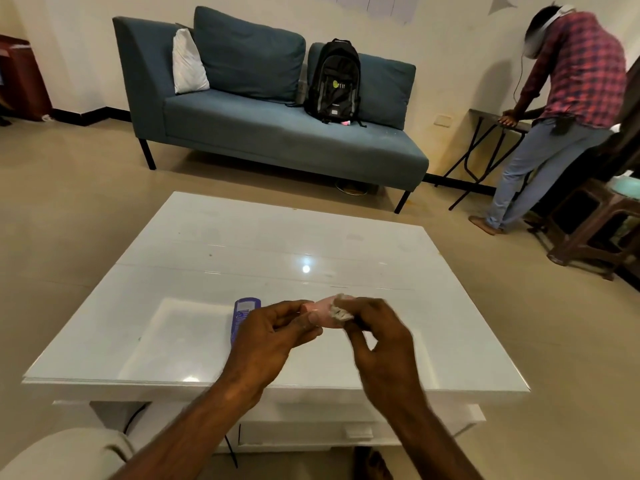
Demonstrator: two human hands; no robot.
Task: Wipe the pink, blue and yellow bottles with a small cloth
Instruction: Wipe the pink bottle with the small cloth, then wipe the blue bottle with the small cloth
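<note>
My left hand (273,332) grips one end of a pink bottle (323,311), held level above the white table (207,258). My right hand (375,332) pinches a small greyish cloth (340,310) against the bottle's other end. A blue bottle (240,315) lies flat on the table just left of my left hand, which partly hides it. No yellow bottle is in view.
A blue sofa (277,133) with a black backpack (334,81) stands beyond the table. At the right a person in a checked shirt (571,91) leans on a folding table, with a brown stool (595,223) nearby. My knee (65,455) is at the bottom left.
</note>
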